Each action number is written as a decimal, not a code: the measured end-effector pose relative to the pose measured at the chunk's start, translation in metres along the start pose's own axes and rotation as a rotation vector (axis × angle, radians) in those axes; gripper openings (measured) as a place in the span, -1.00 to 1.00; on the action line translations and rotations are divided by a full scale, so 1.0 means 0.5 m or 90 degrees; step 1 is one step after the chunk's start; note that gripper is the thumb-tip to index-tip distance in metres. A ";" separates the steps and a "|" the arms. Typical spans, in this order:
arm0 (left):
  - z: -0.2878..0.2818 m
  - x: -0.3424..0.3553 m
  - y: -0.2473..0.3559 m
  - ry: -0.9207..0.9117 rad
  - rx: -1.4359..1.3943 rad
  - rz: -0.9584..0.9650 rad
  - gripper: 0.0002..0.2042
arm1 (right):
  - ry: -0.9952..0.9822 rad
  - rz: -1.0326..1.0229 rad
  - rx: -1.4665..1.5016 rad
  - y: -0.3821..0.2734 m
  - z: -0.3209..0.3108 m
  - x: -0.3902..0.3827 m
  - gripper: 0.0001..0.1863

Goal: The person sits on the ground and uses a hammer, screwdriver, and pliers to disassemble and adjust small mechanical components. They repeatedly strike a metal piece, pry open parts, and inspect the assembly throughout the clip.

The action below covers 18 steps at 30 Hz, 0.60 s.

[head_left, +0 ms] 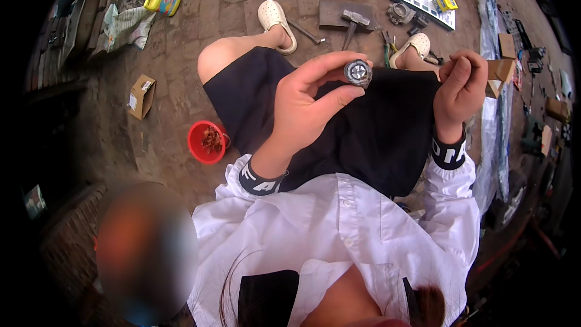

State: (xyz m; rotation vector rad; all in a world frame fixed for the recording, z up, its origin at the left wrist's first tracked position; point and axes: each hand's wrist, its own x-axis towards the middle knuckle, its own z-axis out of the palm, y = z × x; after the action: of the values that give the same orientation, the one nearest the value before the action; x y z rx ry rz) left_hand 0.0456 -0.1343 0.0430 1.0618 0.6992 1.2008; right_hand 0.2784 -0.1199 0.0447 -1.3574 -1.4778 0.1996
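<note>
1. Gripping a small metal part [358, 72] with the left hand [308, 100], thumb below and fingers above, closed firmly around its sides.
2. Held at the very fingertips, to the right of the left palm, with its round shiny end turned up toward the head and its dark side partly visible.
3. Located between the two hands, touching the left one, above the black cloth [363, 139] of the lap.
4. Holding the right hand [461, 88] raised, to the right of the part and well apart from it, with fingers curled in and thumb against them; cannot tell if enclosing something small.
5. Seeing on the brick floor [181, 66], beyond the hands, a hammer [356, 18] with its head over a dark block [331, 14], and near it green-handled pliers [387, 48].
6. Seeing to the left of the lap a red bucket [192, 139] with reddish-brown bits [211, 140] inside.
</note>
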 end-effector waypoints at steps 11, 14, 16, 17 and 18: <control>-0.017 -0.004 -0.002 0.074 0.060 0.013 -0.68 | -0.367 0.164 0.396 -0.107 0.088 -0.003 -0.72; -0.012 0.000 -0.002 0.070 0.145 0.035 -0.71 | -0.355 0.202 0.404 -0.117 0.090 -0.014 -0.77; -0.011 0.001 -0.001 0.071 0.208 0.058 -0.72 | -0.351 0.225 0.436 -0.114 0.086 -0.019 -0.80; -0.009 0.000 -0.002 0.068 0.223 0.084 -0.72 | -0.349 0.237 0.463 -0.114 0.084 -0.022 -0.82; -0.008 -0.001 -0.003 0.065 0.237 0.110 -0.72 | -0.346 0.249 0.490 -0.113 0.082 -0.026 -0.83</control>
State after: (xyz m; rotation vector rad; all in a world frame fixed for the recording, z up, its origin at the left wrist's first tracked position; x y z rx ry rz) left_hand 0.0427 -0.1336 0.0399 1.3993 0.9503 1.3094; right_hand 0.2096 -0.1288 0.0603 -0.9547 -1.3127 1.3301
